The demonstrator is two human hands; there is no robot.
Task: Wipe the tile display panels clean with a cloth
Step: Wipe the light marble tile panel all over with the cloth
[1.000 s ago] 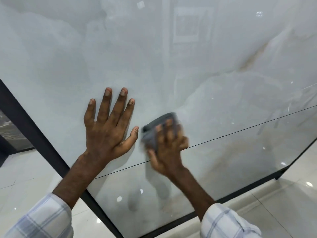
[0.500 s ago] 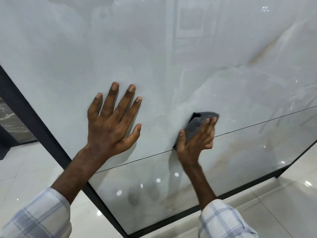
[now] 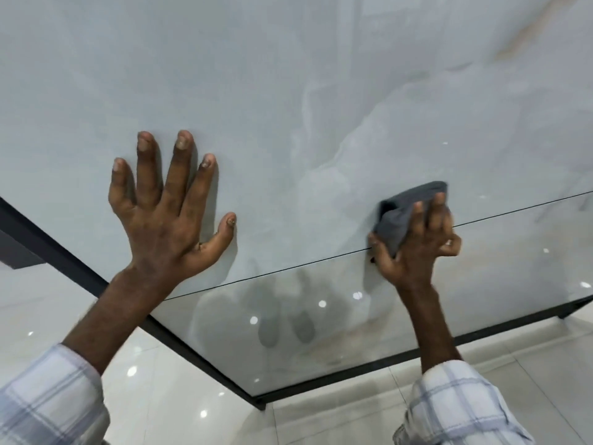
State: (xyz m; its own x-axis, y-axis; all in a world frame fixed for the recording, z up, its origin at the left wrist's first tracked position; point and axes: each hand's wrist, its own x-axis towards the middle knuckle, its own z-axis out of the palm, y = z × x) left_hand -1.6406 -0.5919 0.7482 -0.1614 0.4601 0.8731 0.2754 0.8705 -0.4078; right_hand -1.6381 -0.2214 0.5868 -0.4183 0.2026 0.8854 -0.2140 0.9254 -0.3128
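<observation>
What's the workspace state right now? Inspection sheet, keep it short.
Surface: tile panel, pale grey, marbled, glossy; a thin seam crosses it.
Job's things: grey cloth, bunched, against the panel at the seam.
Clutter: nothing seen.
Hands: left hand flat, fingers spread, on the panel above the seam; right hand grips the cloth, fingers curled over it.
Cables: nothing seen.
Surroundings: black frame along the panel's left and lower edges; glossy white floor with light spots; checked sleeves on both arms.
</observation>
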